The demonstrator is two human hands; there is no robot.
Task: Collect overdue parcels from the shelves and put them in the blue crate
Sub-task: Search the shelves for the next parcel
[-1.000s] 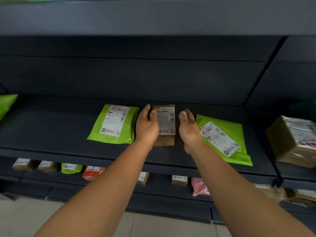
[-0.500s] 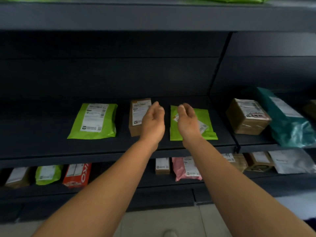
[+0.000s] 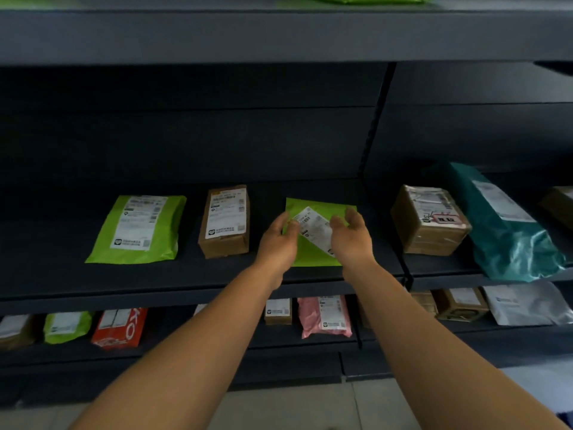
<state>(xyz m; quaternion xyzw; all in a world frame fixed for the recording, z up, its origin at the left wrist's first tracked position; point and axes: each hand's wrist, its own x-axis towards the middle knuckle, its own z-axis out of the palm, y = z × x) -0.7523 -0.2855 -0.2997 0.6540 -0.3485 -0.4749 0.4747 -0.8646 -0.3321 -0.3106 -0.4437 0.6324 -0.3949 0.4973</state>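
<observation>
Both my hands have left the brown cardboard parcel (image 3: 224, 221) and moved right: my left hand (image 3: 277, 243) and right hand (image 3: 352, 238) now bracket the green mailer (image 3: 313, 254) lying flat on the middle shelf (image 3: 186, 274), fingers spread and touching its edges but not yet closed on it, so I judge this is the next parcel to check or lift. A second green mailer (image 3: 139, 229) lies further left, and a taped brown box (image 3: 429, 220) and teal bag (image 3: 508, 226) sit to the right past the upright. The lower shelf (image 3: 279, 344) holds more small parcels above a pale tiled floor (image 3: 310, 408); the blue crate is not in view.
</observation>
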